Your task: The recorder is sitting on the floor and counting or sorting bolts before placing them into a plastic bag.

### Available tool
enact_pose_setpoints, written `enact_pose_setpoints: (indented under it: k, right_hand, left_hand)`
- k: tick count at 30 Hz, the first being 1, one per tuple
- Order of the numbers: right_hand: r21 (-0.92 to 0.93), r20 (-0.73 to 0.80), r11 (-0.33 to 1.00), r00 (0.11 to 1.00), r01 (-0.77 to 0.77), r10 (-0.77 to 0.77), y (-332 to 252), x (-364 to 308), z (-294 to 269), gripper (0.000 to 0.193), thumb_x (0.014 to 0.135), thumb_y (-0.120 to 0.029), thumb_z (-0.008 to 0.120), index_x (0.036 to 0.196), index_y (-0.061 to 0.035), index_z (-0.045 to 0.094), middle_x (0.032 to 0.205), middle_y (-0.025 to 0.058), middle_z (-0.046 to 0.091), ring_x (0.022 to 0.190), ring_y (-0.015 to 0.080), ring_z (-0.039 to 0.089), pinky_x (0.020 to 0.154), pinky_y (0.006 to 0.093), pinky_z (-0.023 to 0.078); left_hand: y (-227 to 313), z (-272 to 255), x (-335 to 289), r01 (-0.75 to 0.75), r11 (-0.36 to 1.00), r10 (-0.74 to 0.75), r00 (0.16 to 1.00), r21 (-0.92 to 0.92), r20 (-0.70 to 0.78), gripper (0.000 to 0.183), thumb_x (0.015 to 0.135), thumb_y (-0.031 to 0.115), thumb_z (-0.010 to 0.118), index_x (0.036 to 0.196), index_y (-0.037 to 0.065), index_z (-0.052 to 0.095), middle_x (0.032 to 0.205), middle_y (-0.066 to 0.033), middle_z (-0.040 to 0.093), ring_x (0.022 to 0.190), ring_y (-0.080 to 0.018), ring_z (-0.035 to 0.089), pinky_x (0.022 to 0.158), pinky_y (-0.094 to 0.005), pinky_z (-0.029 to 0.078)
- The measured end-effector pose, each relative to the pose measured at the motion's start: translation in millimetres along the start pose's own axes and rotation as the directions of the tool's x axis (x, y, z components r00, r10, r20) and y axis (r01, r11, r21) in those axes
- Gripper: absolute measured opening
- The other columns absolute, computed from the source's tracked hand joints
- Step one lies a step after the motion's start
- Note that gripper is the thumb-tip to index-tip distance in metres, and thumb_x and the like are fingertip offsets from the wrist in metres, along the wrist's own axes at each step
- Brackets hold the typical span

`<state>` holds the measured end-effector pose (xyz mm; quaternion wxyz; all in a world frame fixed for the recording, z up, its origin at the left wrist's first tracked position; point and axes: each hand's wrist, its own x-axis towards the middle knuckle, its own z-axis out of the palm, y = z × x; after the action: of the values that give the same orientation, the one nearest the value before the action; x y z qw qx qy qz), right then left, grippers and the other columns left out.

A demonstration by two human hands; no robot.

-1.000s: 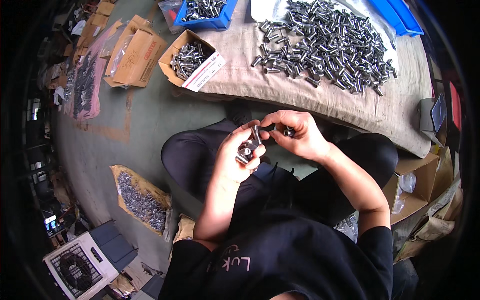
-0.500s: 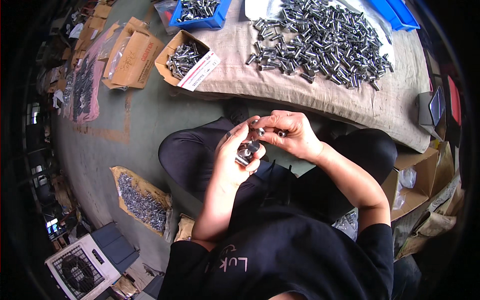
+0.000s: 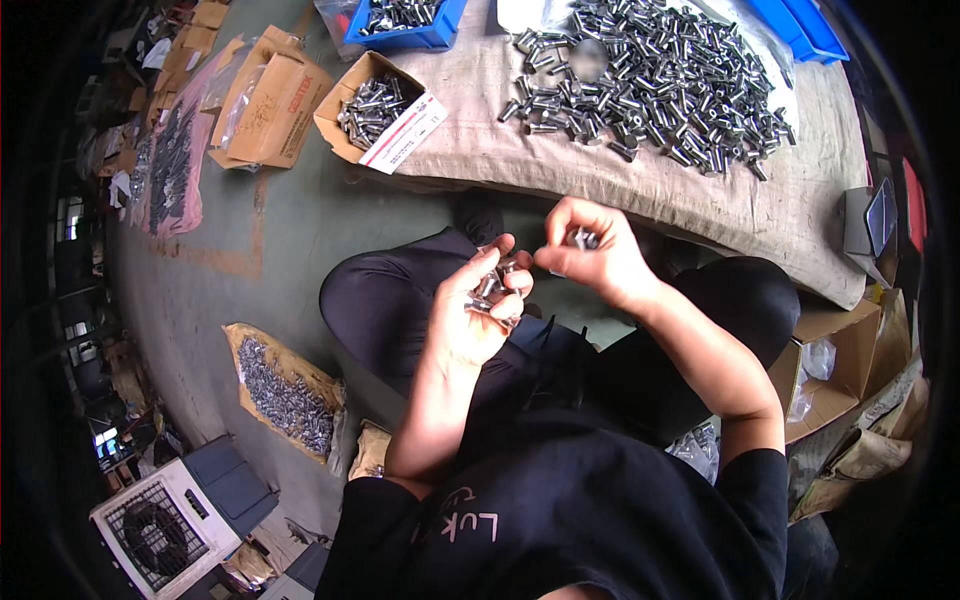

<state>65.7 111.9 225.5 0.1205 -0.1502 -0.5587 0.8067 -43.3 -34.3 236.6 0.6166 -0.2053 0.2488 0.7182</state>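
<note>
My left hand (image 3: 472, 312), palm up above my lap, has its fingers curled round several shiny bolt-like metal pieces (image 3: 491, 287). Close to its right, my right hand (image 3: 600, 255) is closed, with metal pieces (image 3: 585, 238) of the same look showing between its bent fingers; a gap separates the two hands. Beyond them, a large heap of such metal pieces (image 3: 680, 90) lies on a cloth-covered table (image 3: 470, 150). Over the heap's left part shows a blurred grey round thing (image 3: 588, 60), too smeared to make out.
On the table's left stand an open cardboard box (image 3: 340, 140) and a blue bin (image 3: 440, 32), both holding metal pieces. Another blue bin (image 3: 805, 35) is at far right. A sack of small parts (image 3: 285, 400) and a fan unit (image 3: 160, 530) are on the left floor.
My right hand has drawn away from the left and turned, its fingers curled. My left fingers have closed further over the pieces. The blurred grey thing has appeared over the heap.
</note>
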Motion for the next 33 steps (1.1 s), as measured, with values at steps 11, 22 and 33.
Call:
enact_pose_setpoints:
  k: [11,22,33]
  right_hand:
    - [-0.761,0.544,0.123,0.73,0.637,-0.414,4.7,-0.7,3.7,0.036,0.065,-0.016,0.057,0.101,-0.0105,0.056,0.072,0.0021,0.052,0.053,0.0163,0.051,0.046,0.0289,0.045]
    - [-0.406,0.16,0.804,0.9,0.435,-0.406,7.9,-1.8,6.3,0.015,0.075,-0.008,0.066,0.09,-0.0053,0.063,0.067,0.0022,0.053,0.057,0.0122,0.046,0.052,0.0249,0.038]
    - [0.211,0.091,0.969,0.989,-0.13,0.113,10.9,-6.6,5.5,0.013,0.079,-0.01,0.063,0.09,-0.0048,0.059,0.076,-0.0003,0.058,0.062,0.0036,0.05,0.05,0.0188,0.039]
  left_hand:
    - [0.0,-11.5,10.4,-0.045,0.996,0.042,0.998,-0.078,-0.037,0.021,0.091,0.024,0.045,0.095,0.005,0.053,0.091,-0.0106,0.058,0.073,-0.0138,0.057,0.041,-0.0206,0.038]
    - [-7.3,-4.2,-7.6,-0.112,0.959,0.138,0.987,0.262,-0.081,0.035,0.091,0.037,0.042,0.103,0.006,0.053,0.094,-0.0047,0.058,0.072,-0.0124,0.058,0.04,-0.0223,0.035]
    - [-16.7,4.9,-7.2,-0.266,0.801,0.365,0.927,0.536,-0.086,0.051,0.088,0.047,0.042,0.094,-0.002,0.055,0.069,-0.0046,0.052,0.054,-0.011,0.051,0.034,-0.0222,0.039]
